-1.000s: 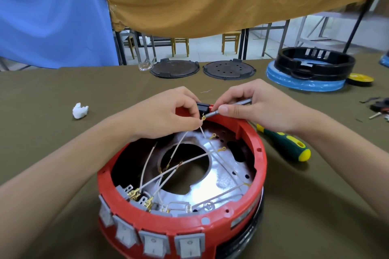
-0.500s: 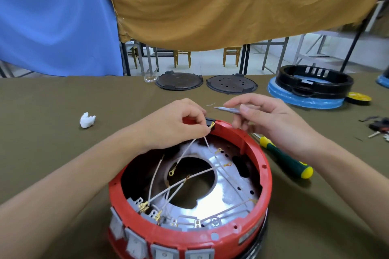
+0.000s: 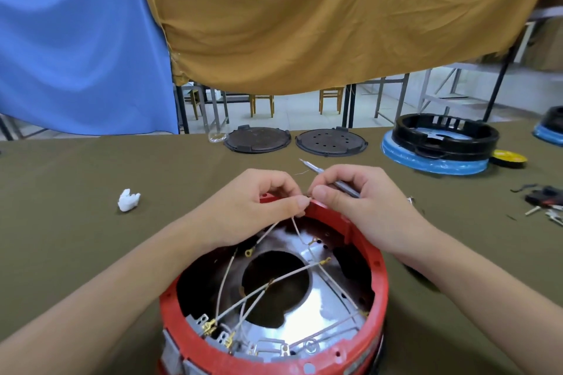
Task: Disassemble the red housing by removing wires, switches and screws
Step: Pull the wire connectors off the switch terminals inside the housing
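Your right hand [image 3: 362, 204] has swung its slim metal tool [image 3: 330, 178] off the terminal: a second ago the tip was dug in at the rim, now it points away across the table, its long axis running from your palm toward the far left. Both hands have closed in on the wires [image 3: 292, 224] at the far rim of the red housing [image 3: 377, 277]; your left hand [image 3: 259, 204] pinches a wire end, your right grips the tool with its thumb pressed in beside. That reads as prying done, pulling begun. The housing sits on the table [image 3: 76, 222] right before you, open side up, switches [image 3: 213, 327] on the near wall.
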### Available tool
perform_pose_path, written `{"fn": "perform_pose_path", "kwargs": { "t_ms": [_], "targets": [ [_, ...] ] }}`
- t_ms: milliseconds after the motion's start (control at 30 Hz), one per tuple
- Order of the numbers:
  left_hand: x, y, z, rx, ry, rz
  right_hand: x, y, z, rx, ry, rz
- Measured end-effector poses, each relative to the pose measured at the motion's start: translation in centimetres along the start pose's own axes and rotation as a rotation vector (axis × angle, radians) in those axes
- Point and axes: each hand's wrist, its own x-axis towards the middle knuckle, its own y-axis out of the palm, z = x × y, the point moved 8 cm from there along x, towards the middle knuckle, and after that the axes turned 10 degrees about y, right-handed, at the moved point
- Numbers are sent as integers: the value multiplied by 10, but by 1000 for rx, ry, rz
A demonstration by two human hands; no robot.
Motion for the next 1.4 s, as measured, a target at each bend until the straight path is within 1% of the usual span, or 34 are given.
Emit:
{"fn": "perform_pose_path", "kwargs": {
  "t_ms": [67, 200, 533, 700, 867, 1100, 1267, 1400],
  "targets": [
    [0, 1, -1, -38, 16, 7, 0, -2, -3, 82, 17, -38],
    [1, 3, -4, -106, 55, 12, 0, 3, -9, 247, 42, -42],
    [1, 6, -11, -145, 50, 14, -3, 12, -15, 558, 103, 70],
    [1, 7, -12, -134, 37, 14, -3, 12, -15, 592, 105, 76],
    [1, 1, -10, -129, 12, -38, -2, 13, -11, 473, 68, 72],
    [1, 1, -11, -149, 18, -36, -2, 13, -11, 435, 63, 70],
    [0, 3, -11, -205, 11, -14, -2, 12, -12, 485, 66, 61],
    [-1, 6, -11, -232, -1, 11, -3, 14, -12, 529, 73, 92]
  ]
}}
